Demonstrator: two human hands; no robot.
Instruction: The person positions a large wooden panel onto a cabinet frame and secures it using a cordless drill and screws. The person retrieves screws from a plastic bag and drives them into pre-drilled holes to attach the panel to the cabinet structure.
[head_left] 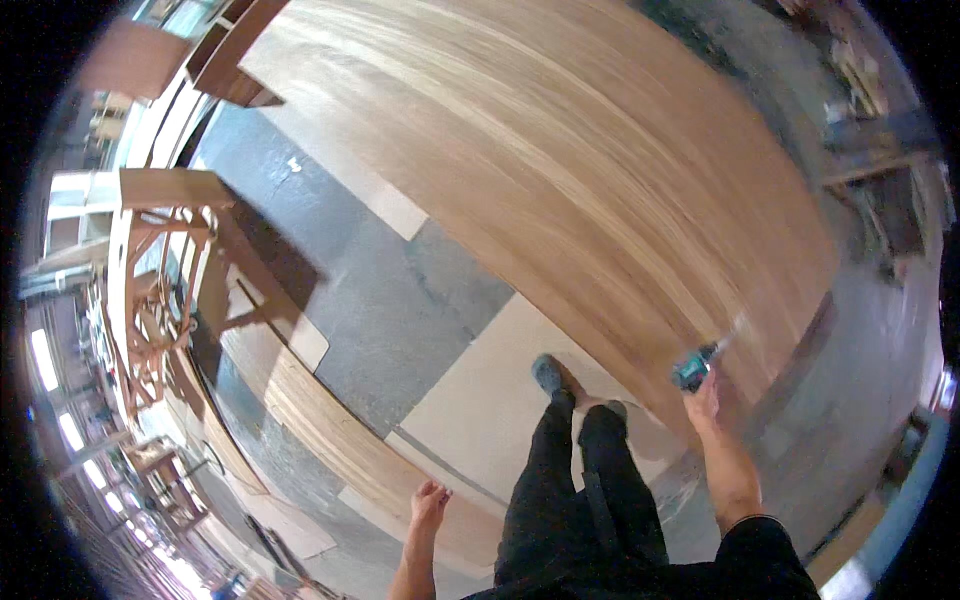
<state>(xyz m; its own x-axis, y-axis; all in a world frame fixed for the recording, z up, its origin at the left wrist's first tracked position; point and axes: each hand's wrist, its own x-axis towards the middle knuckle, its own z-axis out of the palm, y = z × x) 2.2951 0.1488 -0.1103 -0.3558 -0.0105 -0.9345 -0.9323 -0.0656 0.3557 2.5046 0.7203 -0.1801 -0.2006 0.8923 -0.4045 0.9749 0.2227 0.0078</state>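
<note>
My right hand (703, 398) is closed around the handle of a small teal and black power tool (692, 370), whose kind I cannot make out for certain. The tool's pale tip points up and to the right, over the near right end of a large wooden panel (560, 190) with long light and dark grain stripes. Whether the tip touches the panel is not clear. Well to the left, my left hand (430, 500) is raised above the floor with its fingers curled together. Anything between those fingertips is too small to tell.
Under my feet lies a pale sheet (480, 375) on the dark floor. Long wooden boards (340, 430) lie to my left, near a wooden frame (165, 280). A wooden box (235, 50) stands at the panel's far left. Timber pieces (880, 190) are at the far right.
</note>
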